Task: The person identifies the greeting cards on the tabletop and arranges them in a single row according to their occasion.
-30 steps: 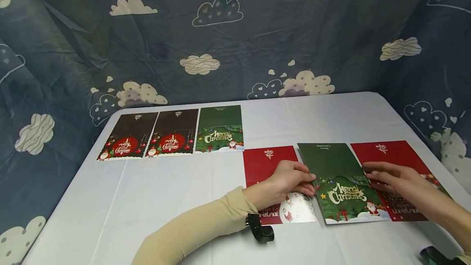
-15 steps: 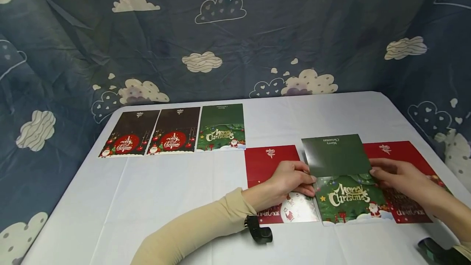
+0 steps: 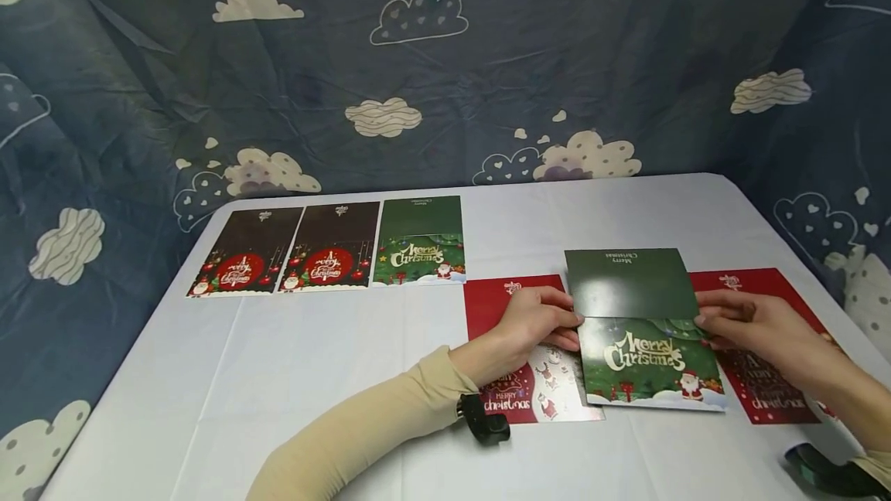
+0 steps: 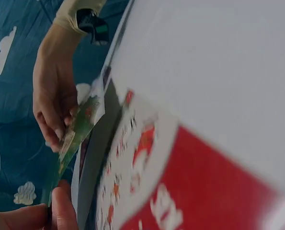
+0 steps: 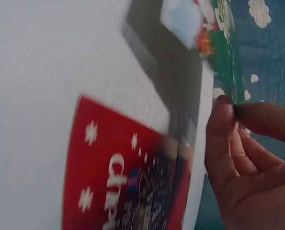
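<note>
Both grips engaged. My left grip (image 3: 534,323) pinches the left side edge of a green Merry Christmas card (image 3: 643,331) close to its crosswise crease; my right grip (image 3: 769,331) pinches the opposite edge at about the same height, thumb and forefinger on the card in the right wrist view. Card position: held up off the white tabletop (image 3: 313,377), over its right half, nearer the right edge than the left; shadow seen beneath it in the right wrist view. Upper half plain dark green with a patch of glare, small lettering upside down to me; lower half printed with gold lettering, Santa and snow. Under my left grip lies a red-and-white card (image 3: 536,389), partly covered by it. Under my right grip, toward the tabletop's right edge, lies a second red card (image 3: 759,377), also partly covered. Along the far edge, starting near the far left corner, three cards lie in a row: a dark brown card (image 3: 244,252), another dark brown card (image 3: 329,246), then a flat green card (image 3: 420,241). A black device (image 3: 487,424) sits at my left wrist. Beyond the far edge hangs a cloud-printed cloth (image 3: 278,91).
</note>
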